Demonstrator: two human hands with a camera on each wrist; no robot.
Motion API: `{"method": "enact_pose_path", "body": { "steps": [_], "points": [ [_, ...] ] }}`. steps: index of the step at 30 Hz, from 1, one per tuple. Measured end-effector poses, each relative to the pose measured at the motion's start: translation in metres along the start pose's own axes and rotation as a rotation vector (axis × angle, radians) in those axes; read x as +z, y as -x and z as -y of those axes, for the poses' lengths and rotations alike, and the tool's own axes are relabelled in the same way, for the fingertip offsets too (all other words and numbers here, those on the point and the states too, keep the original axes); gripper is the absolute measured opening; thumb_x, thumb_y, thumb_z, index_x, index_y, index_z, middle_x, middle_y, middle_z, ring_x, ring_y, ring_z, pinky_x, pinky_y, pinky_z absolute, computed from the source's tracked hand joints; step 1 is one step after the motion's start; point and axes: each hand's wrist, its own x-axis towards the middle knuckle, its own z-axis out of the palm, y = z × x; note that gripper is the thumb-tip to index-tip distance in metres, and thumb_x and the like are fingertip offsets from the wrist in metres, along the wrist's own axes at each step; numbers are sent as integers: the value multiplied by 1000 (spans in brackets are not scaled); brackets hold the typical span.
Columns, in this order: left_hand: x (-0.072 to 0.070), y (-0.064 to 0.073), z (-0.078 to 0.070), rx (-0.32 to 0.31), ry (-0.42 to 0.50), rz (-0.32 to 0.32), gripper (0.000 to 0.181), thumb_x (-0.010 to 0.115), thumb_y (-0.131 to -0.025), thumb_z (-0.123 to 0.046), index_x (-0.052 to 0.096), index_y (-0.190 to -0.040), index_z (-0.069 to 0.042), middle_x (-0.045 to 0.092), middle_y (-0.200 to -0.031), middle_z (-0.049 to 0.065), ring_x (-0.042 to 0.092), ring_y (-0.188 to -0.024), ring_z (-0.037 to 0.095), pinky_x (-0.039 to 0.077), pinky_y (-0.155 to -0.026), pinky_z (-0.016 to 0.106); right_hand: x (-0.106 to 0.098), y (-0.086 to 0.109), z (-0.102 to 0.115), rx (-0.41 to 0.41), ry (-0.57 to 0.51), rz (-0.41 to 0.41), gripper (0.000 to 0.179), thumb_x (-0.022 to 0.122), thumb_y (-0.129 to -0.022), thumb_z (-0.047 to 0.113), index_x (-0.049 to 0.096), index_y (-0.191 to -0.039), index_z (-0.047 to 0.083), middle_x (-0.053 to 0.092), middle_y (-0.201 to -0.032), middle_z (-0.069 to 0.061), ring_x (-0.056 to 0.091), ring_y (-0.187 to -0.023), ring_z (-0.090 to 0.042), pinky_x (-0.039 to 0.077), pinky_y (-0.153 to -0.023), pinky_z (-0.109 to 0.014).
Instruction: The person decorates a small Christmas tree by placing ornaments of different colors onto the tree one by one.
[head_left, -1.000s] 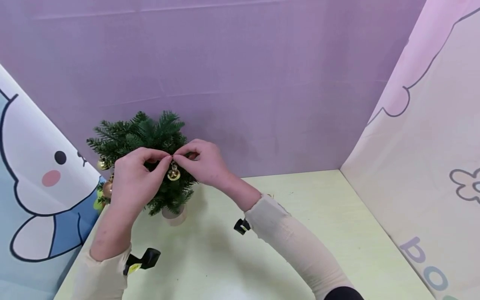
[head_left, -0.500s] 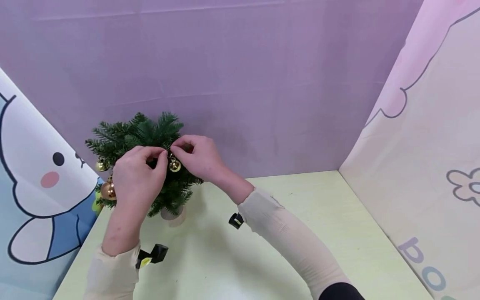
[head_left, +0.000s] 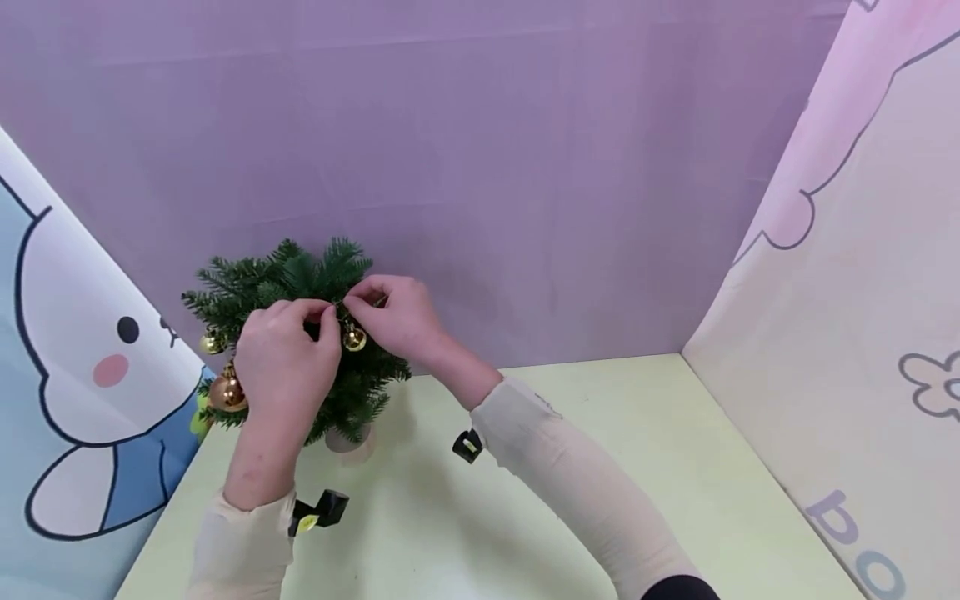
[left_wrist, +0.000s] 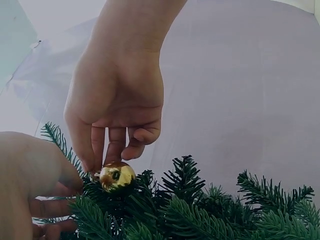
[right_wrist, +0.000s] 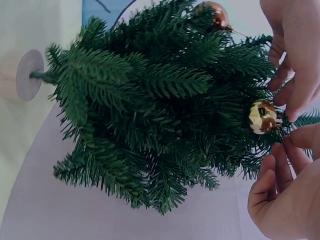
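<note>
Since a second ago, the left hand (head_left: 288, 358) and right hand (head_left: 397, 321) have come up a little against the tree (head_left: 300, 275), their fingertips have drawn slightly apart, and the gold ball (head_left: 355, 337) has risen with them. Each hand's grip is a pinch, thumb to forefinger, at the gold ball's hanger just above its cap; the strand itself is too fine to follow. The right hand's other fingers are curled below its pinch. The gold ball hangs at the near side of the tree, right of its middle, beside the needles. On the tree's left side a copper ball (head_left: 227, 393) shows more fully than before, and a smaller golden bauble (head_left: 212, 343) hangs just above it. Beneath the tree is its round base (head_left: 347, 440), on the pale worktop (head_left: 585, 433). Nearer the person than the tree are the light sleeves (head_left: 577, 475) and two black wrist cameras (head_left: 330, 507). Behind the tree rises a purple backdrop (head_left: 480, 150); left of it is a cartoon panel (head_left: 71, 350), and well to its right a flower-printed panel (head_left: 847, 350).
</note>
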Motion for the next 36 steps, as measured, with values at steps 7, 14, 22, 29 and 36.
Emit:
{"method": "enact_pose_path", "body": {
  "steps": [7, 14, 22, 29, 36],
  "points": [
    [-1, -4, -1, -33, -28, 1, 25, 59, -95, -19, 74, -93, 1, 69, -85, 19, 57, -75, 38, 48, -63, 53, 2, -8, -1, 81, -70, 32, 16, 62, -97, 22, 75, -102, 14, 67, -97, 10, 59, -82, -4, 50, -69, -22],
    [-1, -2, 1, -42, -66, 19, 25, 57, -95, -18, 73, -92, 1, 68, -86, 19, 55, -79, 40, 47, -58, 53, 4, -14, -2, 339, -286, 105, 17, 64, -95, 26, 77, -103, 18, 65, -104, 11, 64, -85, -18, 52, -74, -33],
    [-2, 1, 3, 5, -74, 63, 25, 60, -92, -18, 74, -88, 2, 68, -86, 19, 55, -83, 39, 47, -72, 53, -1, -13, -11, 428, -419, 195, 17, 62, -97, 23, 75, -105, 16, 68, -98, 4, 62, -82, -19, 46, -75, -38],
    [-4, 4, 2, 19, -33, 68, 22, 63, -91, -17, 74, -89, 2, 68, -89, 19, 54, -86, 39, 46, -74, 52, -5, -3, -18, 352, -362, 194, 15, 65, -95, 20, 76, -104, 13, 64, -107, 8, 63, -87, -19, 50, -88, -40],
    [-10, 2, 4, 60, 113, -65, 22, 64, -91, -15, 73, -91, 5, 67, -87, 20, 55, -85, 39, 42, -78, 50, -12, 9, -25, 308, -359, 242, 16, 66, -94, 18, 73, -105, 9, 65, -103, 2, 61, -94, -30, 51, -84, -43]
  ]
}}
